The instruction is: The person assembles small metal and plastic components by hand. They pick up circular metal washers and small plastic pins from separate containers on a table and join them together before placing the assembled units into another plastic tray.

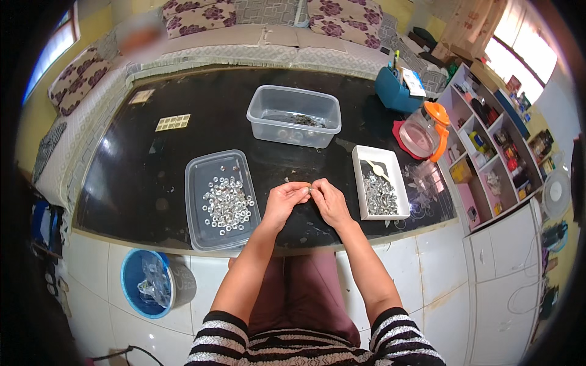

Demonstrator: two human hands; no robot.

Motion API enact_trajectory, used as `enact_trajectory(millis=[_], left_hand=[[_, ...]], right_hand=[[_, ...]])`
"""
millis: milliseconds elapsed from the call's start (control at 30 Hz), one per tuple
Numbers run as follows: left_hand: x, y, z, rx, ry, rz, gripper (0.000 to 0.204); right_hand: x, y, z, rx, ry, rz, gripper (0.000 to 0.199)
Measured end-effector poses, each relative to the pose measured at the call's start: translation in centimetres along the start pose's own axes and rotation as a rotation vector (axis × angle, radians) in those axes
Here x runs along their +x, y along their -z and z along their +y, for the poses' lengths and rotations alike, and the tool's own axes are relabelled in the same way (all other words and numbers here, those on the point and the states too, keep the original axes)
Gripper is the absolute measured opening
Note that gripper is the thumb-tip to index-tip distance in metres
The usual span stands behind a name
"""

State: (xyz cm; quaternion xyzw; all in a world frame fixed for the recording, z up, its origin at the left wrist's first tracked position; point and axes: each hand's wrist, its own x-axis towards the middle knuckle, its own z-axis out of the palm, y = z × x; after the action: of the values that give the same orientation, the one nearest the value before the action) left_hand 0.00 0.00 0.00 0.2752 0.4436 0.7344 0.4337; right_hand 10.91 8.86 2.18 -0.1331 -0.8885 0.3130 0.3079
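Observation:
My left hand [288, 199] and my right hand [329, 201] meet over the near middle of the black table, fingertips pinched together around a small metallic piece [310, 190]. Its exact kind is too small to make out. To the left lies a shallow clear plastic lid [196, 183] with many small shiny ring-shaped pieces [227, 204] spread on it. On the right, a white open box [361, 210] holds a heap of small silvery parts [379, 194] and a cream-coloured scoop [378, 170]. Beyond my hands stands a clear plastic tub [293, 135] with small dark parts [305, 120] at its bottom.
A glass jug [420, 135] with orange lid and handle stands at the table's right, near a teal holder [394, 91]. A small card [173, 122] lies far left. Below the left edge is a blue-rimmed bin [131, 274]; shelves [488, 152] stand right, a sofa [262, 46] behind.

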Motion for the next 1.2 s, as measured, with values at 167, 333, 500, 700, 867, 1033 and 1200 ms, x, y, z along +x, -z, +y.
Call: enact_trajectory(millis=[167, 333, 500, 700, 867, 1033, 1200], left_hand=[[-0.1, 0.2, 0.1, 0.020, 0.000, -0.027, 0.016], [-0.2, 0.2, 0.0, 0.040, -0.011, -0.013, 0.017], [-0.2, 0.1, 0.3, 0.050, -0.005, 0.006, 0.018], [-0.2, 0.2, 0.0, 0.029, -0.026, -0.011, 0.018], [-0.2, 0.4, -0.4, 0.060, -0.015, -0.040, 0.018], [-0.2, 0.1, 0.0, 0.046, -0.012, -0.037, 0.018], [-0.1, 0.2, -0.1, 0.006, -0.014, -0.023, 0.018]], right_hand=[[0.0, -0.8, 0.2, -0.055, 0.025, 0.059, 0.017], [-0.2, -0.9, 0.9, 0.011, -0.126, 0.024, 0.020], [0.0, -0.5, 0.3, 0.160, -0.143, 0.144, 0.016], [0.1, -0.7, 0.3, 0.024, -0.029, 0.084, 0.015], [-0.2, -0.7, 1.2, -0.048, -0.182, -0.071, 0.016], [-0.1, -0.5, 0.2, 0.078, -0.122, 0.088, 0.014], [0.1, -0.6, -0.3, 0.042, -0.015, 0.120, 0.014]])
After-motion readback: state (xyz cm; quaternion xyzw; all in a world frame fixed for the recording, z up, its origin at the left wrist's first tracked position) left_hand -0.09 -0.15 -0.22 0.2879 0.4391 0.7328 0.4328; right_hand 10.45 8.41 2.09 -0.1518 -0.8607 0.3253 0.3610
